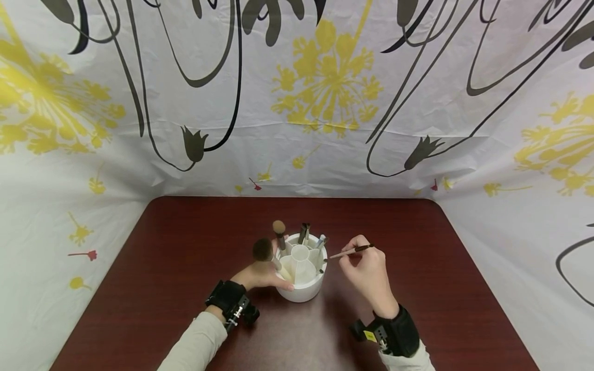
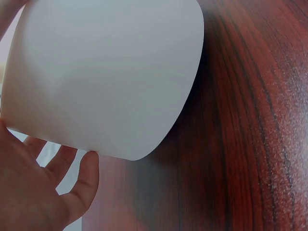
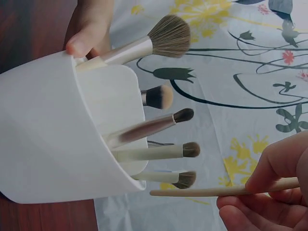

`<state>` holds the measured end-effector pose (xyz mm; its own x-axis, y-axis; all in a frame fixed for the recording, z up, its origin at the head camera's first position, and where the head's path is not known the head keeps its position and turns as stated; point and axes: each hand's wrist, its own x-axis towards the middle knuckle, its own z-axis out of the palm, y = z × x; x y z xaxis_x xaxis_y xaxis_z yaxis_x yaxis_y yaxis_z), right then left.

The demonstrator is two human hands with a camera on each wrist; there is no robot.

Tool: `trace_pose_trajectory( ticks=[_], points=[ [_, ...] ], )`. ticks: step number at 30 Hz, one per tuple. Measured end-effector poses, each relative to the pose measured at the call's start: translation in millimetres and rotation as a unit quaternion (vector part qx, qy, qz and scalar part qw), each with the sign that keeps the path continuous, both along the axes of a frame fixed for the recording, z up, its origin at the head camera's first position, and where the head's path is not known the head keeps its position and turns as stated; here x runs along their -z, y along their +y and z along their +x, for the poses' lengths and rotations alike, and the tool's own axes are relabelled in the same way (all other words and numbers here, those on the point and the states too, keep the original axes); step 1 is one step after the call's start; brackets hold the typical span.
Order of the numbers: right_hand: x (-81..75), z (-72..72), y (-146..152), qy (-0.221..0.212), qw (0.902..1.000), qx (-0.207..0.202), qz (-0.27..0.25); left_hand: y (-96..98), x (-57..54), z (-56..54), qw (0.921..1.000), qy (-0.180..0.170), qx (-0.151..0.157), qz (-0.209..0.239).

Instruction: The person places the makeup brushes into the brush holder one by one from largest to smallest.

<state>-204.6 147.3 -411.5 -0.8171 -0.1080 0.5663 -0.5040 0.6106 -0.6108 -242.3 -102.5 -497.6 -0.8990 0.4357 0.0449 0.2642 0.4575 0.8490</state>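
A white round makeup brush holder (image 1: 300, 294) with several compartments stands on the table. My left hand (image 1: 260, 275) grips its left side, thumb toward the front; in the left wrist view, the fingers (image 2: 89, 178) curl at the white wall (image 2: 110, 72). To the right of the holder, my right hand (image 1: 368, 270) pinches a slim makeup brush (image 1: 343, 253). Its pale handle end (image 3: 202, 192) points at the holder's rim, apart from it, and its dark end points right. In the holder stand a big fluffy brush (image 3: 171, 36), a tan-tipped brush (image 1: 279, 227) and several smaller brushes (image 3: 191, 149).
The dark red-brown wooden table (image 1: 199, 226) has rounded far corners. Behind it and at both sides hangs a white cloth (image 1: 260, 103) with yellow flowers and grey stems. Black wrist cameras are strapped on the left wrist (image 1: 227, 298) and the right wrist (image 1: 399, 330).
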Motion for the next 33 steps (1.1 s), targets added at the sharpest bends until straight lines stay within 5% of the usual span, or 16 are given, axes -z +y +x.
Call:
trace_pose_trajectory(
  ticks=[33],
  points=[
    [15.1,-7.5,-13.0,-0.091,0.9953,-0.018,-0.027,-0.2,0.3,0.1,1.0,-0.003,-0.001,0.0]
  ],
)
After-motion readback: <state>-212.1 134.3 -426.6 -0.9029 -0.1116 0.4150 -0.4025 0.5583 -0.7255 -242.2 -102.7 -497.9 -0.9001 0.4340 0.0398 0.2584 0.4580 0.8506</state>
